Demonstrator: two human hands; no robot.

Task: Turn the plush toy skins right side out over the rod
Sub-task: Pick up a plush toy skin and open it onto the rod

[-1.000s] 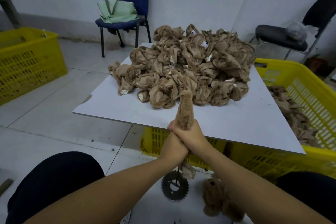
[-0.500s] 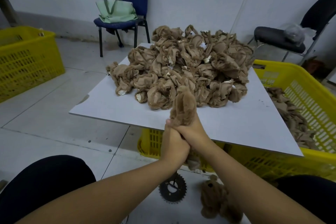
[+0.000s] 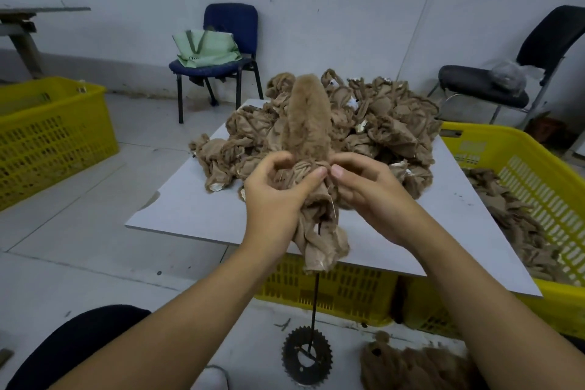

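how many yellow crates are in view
2: one crate on the floor at far left, another crate at right, running under the white board. More may be hidden.

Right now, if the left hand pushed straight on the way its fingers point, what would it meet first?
Probably the plush skin on the rod, which the left hand already pinches; past it, the right hand. Depth is unclear.

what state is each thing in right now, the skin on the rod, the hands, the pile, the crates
plush toy skin: on the rod, furry tip turned out, rest still inside out
rod: upright, on a gear base
left hand: grips the skin
right hand: pinches the skin
pile of skins: inside out, on the board
right crate: holds skins
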